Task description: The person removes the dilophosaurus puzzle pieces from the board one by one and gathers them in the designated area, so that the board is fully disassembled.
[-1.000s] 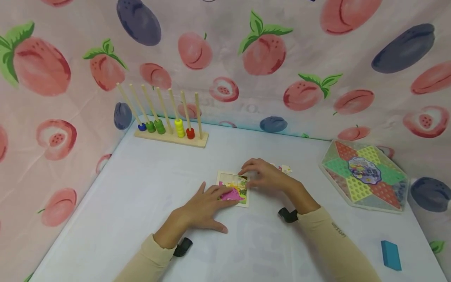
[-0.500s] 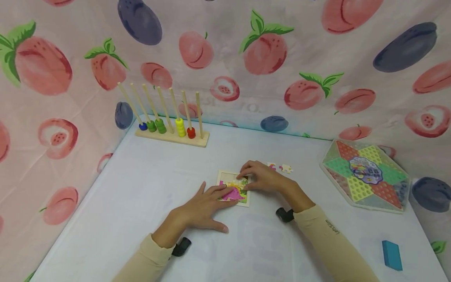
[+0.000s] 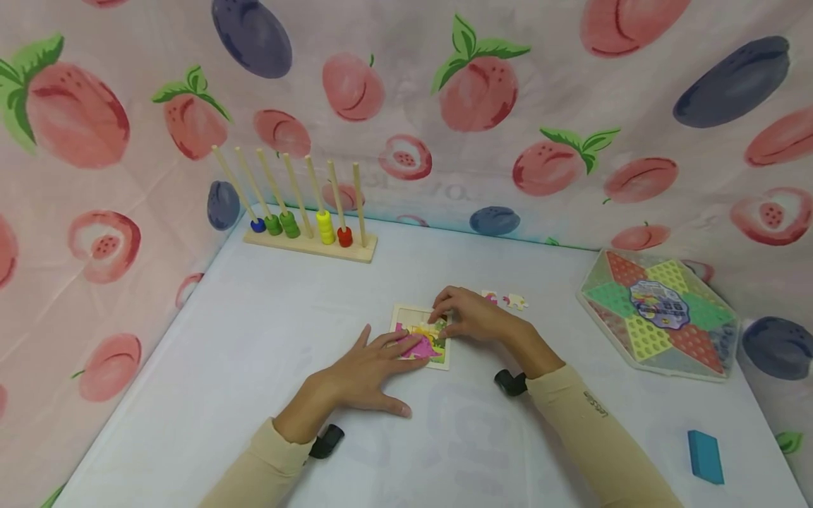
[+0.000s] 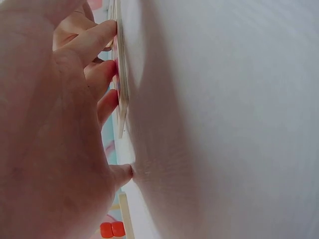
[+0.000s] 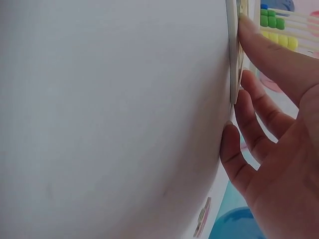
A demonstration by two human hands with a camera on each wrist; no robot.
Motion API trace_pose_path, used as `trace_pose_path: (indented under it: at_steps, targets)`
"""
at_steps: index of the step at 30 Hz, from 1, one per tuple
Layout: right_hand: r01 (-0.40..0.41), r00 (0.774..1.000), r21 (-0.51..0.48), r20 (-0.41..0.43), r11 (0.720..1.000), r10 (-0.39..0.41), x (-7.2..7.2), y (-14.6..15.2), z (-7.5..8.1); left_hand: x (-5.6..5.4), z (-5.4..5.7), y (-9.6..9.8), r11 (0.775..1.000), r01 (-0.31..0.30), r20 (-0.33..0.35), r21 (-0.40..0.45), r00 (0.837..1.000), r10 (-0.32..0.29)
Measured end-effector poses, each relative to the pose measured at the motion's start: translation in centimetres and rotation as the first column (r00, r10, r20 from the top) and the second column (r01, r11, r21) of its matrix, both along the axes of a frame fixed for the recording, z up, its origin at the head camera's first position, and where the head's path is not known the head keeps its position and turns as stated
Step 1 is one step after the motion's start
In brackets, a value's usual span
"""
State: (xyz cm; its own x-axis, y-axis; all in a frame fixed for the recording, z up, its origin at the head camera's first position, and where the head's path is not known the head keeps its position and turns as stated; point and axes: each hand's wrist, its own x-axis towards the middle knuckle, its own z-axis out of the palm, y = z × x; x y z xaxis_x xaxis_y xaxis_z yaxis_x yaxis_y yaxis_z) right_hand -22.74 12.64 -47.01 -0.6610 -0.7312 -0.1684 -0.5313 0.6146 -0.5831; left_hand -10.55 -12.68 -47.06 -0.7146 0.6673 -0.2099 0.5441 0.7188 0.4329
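A small square jigsaw puzzle in a pale wooden tray [image 3: 399, 312] lies mid-table, with a pink dinosaur picture partly covered by fingers. My left hand [image 3: 363, 375] spreads over its lower left, straight fingertips pressing on the picture and thumb out on the tablecloth. In the left wrist view those fingertips meet the top of the thin tray [image 4: 123, 79]. At the upper right corner, my right hand [image 3: 473, 315] curls its fingers and thumb about a dark-green puzzle piece [image 3: 442, 319], largely hidden. The right wrist view has the thumb on the tray [image 5: 233, 55] and fingertips around its edge.
Two loose puzzle pieces [image 3: 516, 302] lie just behind my right hand. A wooden bead abacus [image 3: 311, 245] stands at the back left. A hexagonal Chinese checkers board [image 3: 657, 310] is at the right, with a blue block [image 3: 705, 457] nearer me.
My right hand has shifted slightly left, further over the tray's upper right corner, uncovering the loose pieces behind it. The left hand has stayed pressed on the puzzle.
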Motion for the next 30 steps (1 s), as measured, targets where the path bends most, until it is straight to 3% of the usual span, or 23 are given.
trace_pose_path:
  at_steps: [23,30]
  targets:
    - [-0.015,0.999,0.005,-0.033,1.0,0.015,0.29,-0.07,0.44,-0.18,-0.07,0.08,1.0,-0.021,0.017,-0.008,1.0,0.022]
    - [0.011,1.0,-0.026,0.019,1.0,-0.011,0.47,-0.2,0.35,-0.2,0.0,0.13,1.0,-0.019,0.014,-0.003,1.0,0.019]
